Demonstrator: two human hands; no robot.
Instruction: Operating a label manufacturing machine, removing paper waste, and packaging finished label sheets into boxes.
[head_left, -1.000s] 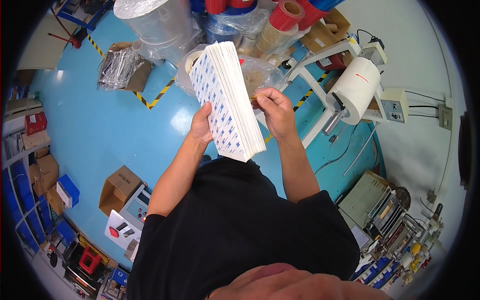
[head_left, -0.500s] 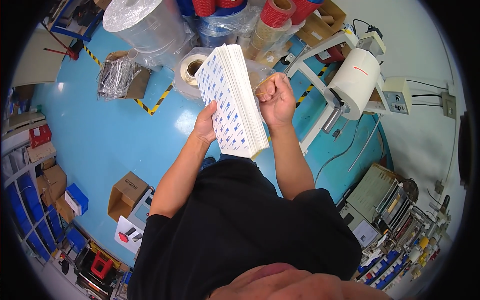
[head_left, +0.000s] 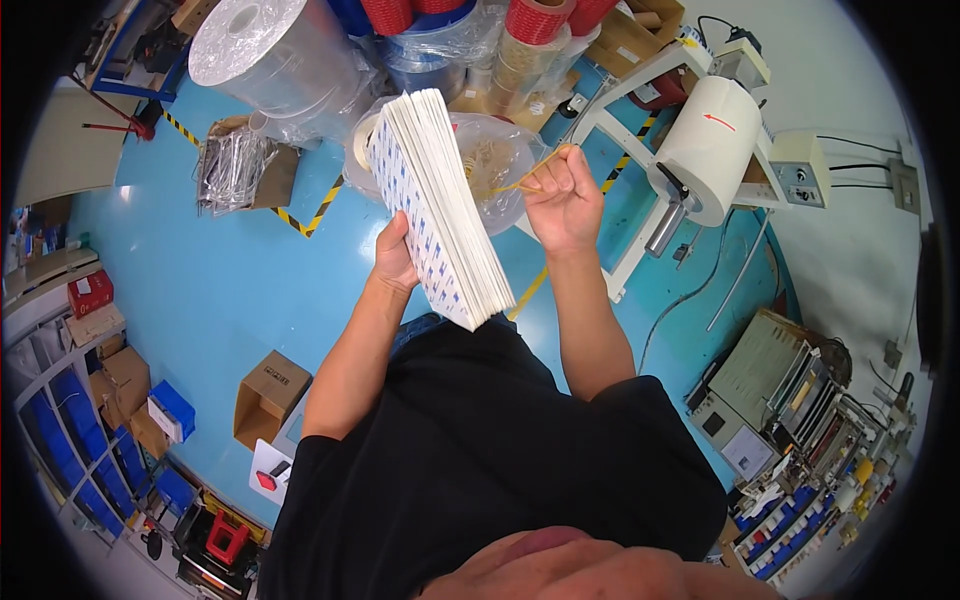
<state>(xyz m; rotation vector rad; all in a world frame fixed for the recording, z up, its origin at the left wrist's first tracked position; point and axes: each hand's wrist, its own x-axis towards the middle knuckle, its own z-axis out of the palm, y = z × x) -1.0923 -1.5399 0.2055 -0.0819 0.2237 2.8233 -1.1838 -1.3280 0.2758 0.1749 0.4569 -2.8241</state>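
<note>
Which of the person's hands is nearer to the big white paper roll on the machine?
Right. The right hand, pinching a rubber band, is just left of the white paper roll; the left hand is farther left, behind the sheet stack.

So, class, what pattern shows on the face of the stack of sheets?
White with rows of small blue marks on the stack of sheets, seen in the head view.

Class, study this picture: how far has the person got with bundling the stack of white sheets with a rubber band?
Done: the stack of white sheets is squared up and gripped in the left hand. In hand: the right hand pinches a stretched rubber band beside the stack. Left: no band circles the stack yet, so wrapping it remains.
</note>
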